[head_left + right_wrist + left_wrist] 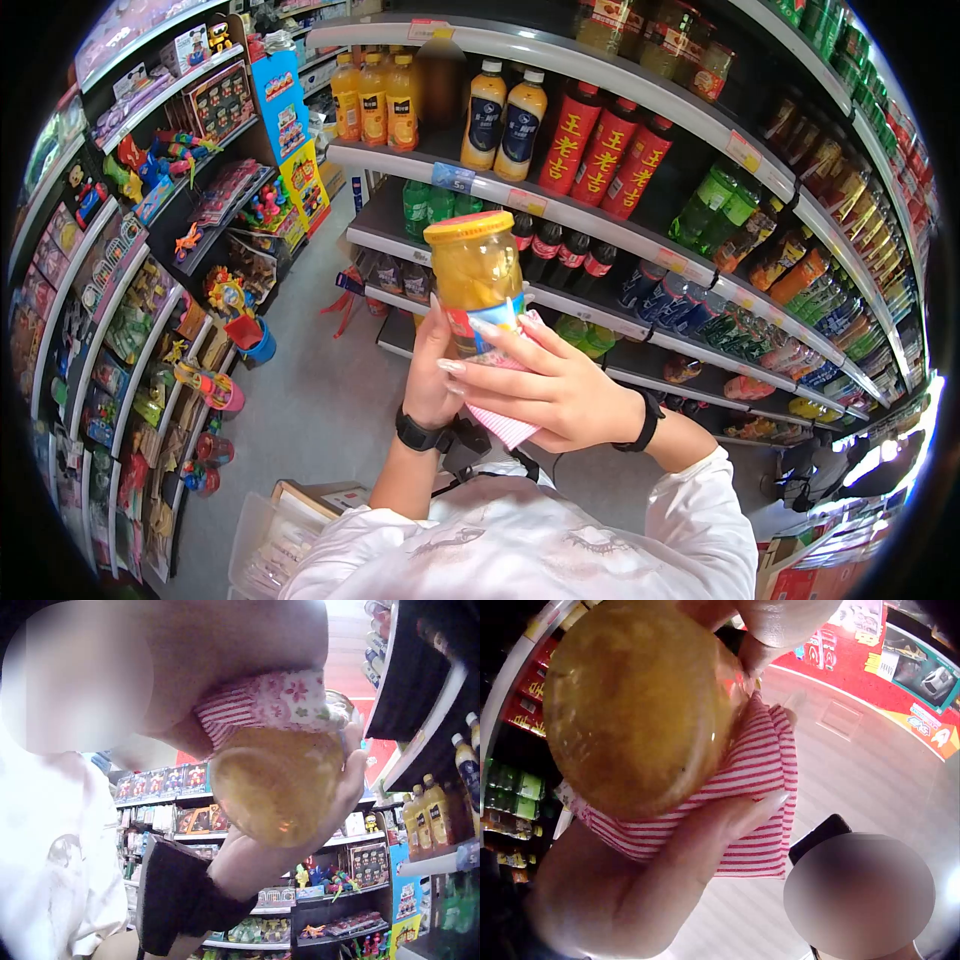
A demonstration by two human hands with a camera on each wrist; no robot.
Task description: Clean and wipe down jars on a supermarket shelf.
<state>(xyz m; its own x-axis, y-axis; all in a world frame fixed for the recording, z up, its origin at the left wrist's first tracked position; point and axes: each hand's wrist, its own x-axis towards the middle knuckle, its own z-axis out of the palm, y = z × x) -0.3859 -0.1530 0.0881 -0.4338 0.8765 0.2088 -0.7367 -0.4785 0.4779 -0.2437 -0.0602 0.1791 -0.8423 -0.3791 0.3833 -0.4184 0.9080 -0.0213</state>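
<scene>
A glass jar [478, 270] with a yellow-orange lid and yellowish contents is held tilted in front of the chest. My left hand [430, 370] grips its side, and in the right wrist view the fingers wrap around the jar [281, 787]. My right hand [560, 392] pinches a pink-and-white striped cloth [502, 425] against the jar's lower part, fingers across the label. The cloth [289, 701] also has a flowered section in the right wrist view. From below, the left wrist view shows the jar's base [634, 712] beside the striped cloth [761, 772].
Drink shelves [600, 225] curve along the front and right, with orange juice bottles [402, 105] and red bottles [605, 150]. Toy shelves [130, 215] stand at the left, near a blue bucket [258, 342]. A plastic bin [262, 545] is low left; people [825, 465] are at far right.
</scene>
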